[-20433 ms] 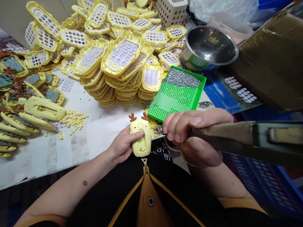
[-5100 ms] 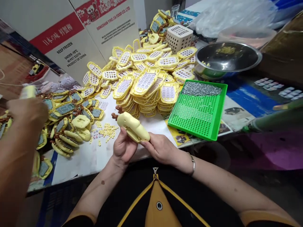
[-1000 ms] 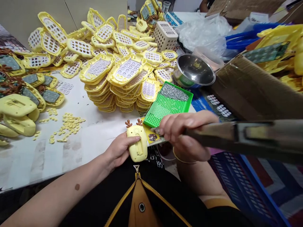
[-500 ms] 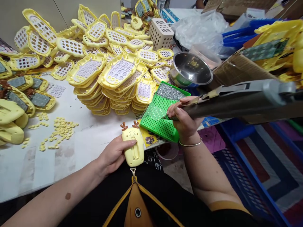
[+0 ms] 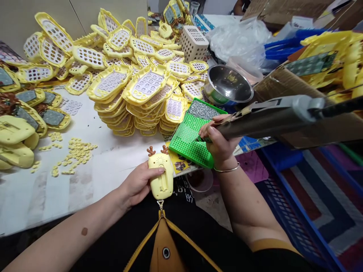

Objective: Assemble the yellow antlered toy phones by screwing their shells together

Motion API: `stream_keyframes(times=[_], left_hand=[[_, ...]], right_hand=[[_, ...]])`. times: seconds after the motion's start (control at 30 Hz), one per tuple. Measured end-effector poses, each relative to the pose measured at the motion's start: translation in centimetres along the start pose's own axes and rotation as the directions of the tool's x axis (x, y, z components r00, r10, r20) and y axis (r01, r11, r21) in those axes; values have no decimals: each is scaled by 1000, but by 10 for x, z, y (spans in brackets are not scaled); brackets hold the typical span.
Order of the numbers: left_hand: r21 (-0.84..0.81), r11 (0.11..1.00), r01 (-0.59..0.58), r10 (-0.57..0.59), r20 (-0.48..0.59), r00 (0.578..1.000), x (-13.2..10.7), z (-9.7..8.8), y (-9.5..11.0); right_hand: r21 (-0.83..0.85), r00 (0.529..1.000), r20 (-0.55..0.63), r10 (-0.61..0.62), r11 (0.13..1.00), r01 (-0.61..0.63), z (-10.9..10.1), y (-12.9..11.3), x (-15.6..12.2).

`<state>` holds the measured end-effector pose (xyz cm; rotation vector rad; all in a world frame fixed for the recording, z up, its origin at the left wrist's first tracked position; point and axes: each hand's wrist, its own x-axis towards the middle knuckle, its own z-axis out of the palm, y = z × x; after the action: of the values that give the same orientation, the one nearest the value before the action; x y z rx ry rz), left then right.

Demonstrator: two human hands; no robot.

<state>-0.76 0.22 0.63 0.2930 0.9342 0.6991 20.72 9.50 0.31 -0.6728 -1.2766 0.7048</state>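
Observation:
My left hand [image 5: 138,183] grips a yellow plastic toy phone [image 5: 161,177] with brown antlers, its back with the long open battery slot turned up and my thumb across it. My right hand [image 5: 222,141] is wrapped round the front end of a grey-and-black electric screwdriver [image 5: 263,117]. The driver's tip points left, over the green perforated tray [image 5: 195,149]. Small silver screws [image 5: 204,110] lie heaped in the far end of that tray. The tray sits on the table edge, just right of the toy.
Stacked yellow shells [image 5: 147,85] with white keypads stand behind, with a loose pile at the back left. Small yellow buttons [image 5: 78,153] lie on the white table [image 5: 107,170]. A steel bowl [image 5: 229,84], a cardboard box [image 5: 275,85] and a blue crate [image 5: 297,211] are on the right.
The view has shifted slightly. Both hands keep their holds, and the screwdriver's rear end has swung a little to the left in view; its tip stays over the tray.

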Motion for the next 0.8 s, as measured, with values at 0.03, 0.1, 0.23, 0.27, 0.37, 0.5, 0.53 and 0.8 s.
stream_keyframes(times=[0.03,0.1,0.23,0.27,0.37,0.5,0.53,0.8], left_hand=[[3,1000,3,-3,2,1000,-1,0,-1],[10,1000,2,-2,5,1000,-4,1,-3],[19,1000,-23,23,10,1000,-5,3,-8],[22,999,-35,34,9,999,-5,3,-9],[33,997,-75,75,17,997,-4,2,-11],[31,994,-100,99,48,994,-3,0,-13],[31,994,-101,99,58,993,-2,-1,-13],[25,997,-76,74,74,994,1,-3,-11]], right_hand=[[16,1000,6,-21,1000,21,2,-4,0],[78,996,7,-86,993,85,10,-17,-2],[238,987,81,-135,965,113,39,-50,-15],[273,982,132,-136,957,95,46,-58,-19],[324,953,282,-112,946,15,65,-70,-31],[332,934,355,-35,939,-90,78,-71,-39],[333,933,360,-29,938,-99,79,-70,-40],[304,896,444,-15,943,-135,88,-55,-43]])
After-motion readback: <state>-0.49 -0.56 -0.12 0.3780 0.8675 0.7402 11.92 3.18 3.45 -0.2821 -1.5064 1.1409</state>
